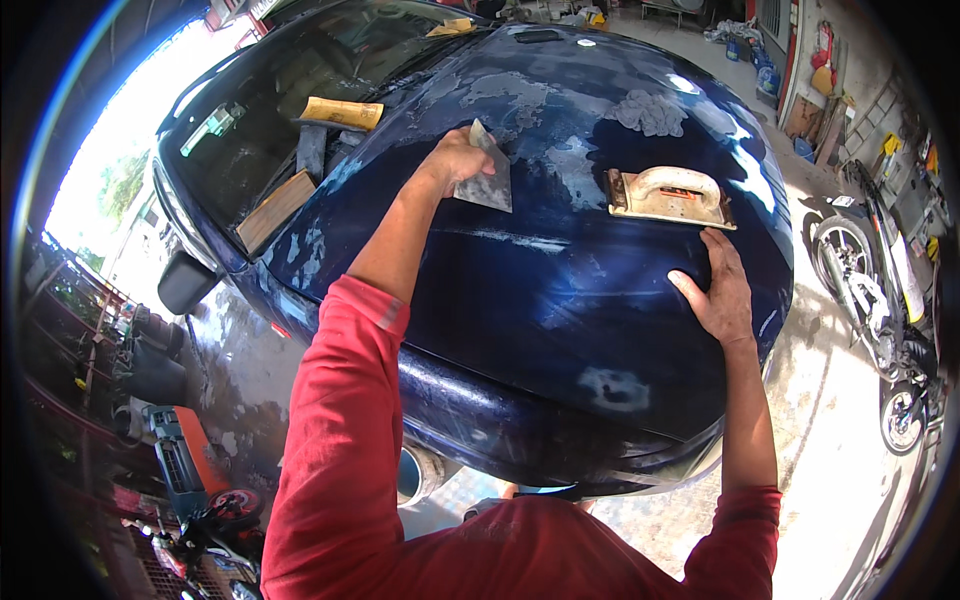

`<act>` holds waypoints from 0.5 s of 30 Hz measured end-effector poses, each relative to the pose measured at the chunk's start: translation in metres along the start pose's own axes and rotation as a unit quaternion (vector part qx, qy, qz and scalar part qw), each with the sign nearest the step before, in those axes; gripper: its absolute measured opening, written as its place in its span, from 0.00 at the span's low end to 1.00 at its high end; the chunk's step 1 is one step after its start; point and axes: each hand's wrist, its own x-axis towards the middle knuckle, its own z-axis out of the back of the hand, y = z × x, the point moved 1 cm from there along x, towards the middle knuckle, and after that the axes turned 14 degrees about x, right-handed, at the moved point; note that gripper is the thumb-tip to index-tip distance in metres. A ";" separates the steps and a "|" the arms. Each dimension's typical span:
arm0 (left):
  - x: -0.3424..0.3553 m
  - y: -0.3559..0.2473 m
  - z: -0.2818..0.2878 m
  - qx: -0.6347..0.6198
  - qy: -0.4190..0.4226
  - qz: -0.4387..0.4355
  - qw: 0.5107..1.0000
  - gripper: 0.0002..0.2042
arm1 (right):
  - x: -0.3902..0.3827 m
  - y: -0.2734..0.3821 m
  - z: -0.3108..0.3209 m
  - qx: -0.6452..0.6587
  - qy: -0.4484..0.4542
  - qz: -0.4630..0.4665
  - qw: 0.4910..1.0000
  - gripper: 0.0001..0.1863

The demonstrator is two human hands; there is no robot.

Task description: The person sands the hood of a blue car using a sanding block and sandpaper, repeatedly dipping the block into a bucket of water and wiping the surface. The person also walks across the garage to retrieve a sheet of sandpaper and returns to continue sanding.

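Note:
A dark blue car hood [470, 330] with dull grey sanded and filled patches spreads out in front of me. My left hand [456, 162] is closed round a flat metal putty knife [488, 190], its broad blade angled down close to the hood; whether the edge touches cannot be told. My right hand [718, 295] rests on the hood's right side, fingers stretched out and holding nothing. Just beyond its fingertips lies a cream hand sander [672, 196] with a moulded handle. A grey patch of filler [650, 113] shows farther up the hood.
Folded sandpaper [342, 112] and a wooden block [276, 210] lie by the windshield. The side mirror [187, 282] juts out at left. A bucket [420, 474] stands below the near fender. Motorcycles stand at right [850, 265] and lower left [215, 520].

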 end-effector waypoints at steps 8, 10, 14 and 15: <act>0.009 0.002 0.003 -0.035 0.032 0.025 0.999 0.28 | -0.002 0.005 -0.008 -0.052 0.003 0.024 0.998 0.47; 0.005 -0.005 -0.001 -0.011 0.008 -0.009 1.000 0.28 | 0.000 0.004 -0.008 -0.073 0.001 0.019 0.997 0.46; 0.003 -0.013 -0.008 -0.010 0.025 -0.031 0.999 0.26 | 0.001 0.004 -0.006 -0.054 0.003 0.019 0.998 0.48; 0.006 -0.014 -0.009 -0.057 0.057 -0.064 0.995 0.26 | 0.001 0.004 -0.005 -0.050 0.003 0.017 0.999 0.48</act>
